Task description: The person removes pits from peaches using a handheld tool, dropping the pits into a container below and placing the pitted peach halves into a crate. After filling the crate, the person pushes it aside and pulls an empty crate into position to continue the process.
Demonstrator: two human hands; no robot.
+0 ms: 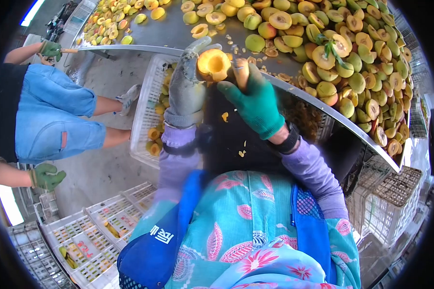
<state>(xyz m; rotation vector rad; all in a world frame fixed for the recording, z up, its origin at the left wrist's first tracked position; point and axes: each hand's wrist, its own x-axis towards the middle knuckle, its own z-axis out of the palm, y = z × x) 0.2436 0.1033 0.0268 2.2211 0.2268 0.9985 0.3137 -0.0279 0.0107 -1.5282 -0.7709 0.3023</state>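
Observation:
My left hand (184, 89), in a pale grey glove, is closed around a halved yellow peach (213, 65). The cut face is turned to me, with a round hollow and no pit in it. My right hand (255, 101), in a green glove, grips a tool by its wooden handle (240, 72) just right of the peach. The tool's working end cannot be made out. Both hands are over the near edge of the metal table (193, 39). Beyond them, to the right, lies a large heap of halved peaches (345, 53), many with pits still in.
A white plastic crate (142, 111) with peach halves stands below my left hand. More peaches (106, 24) lie at the table's far left. A co-worker in blue shorts (58, 115) and green gloves stands at left. Crates (96, 231) sit lower left, with stacked baskets (390, 207) at right.

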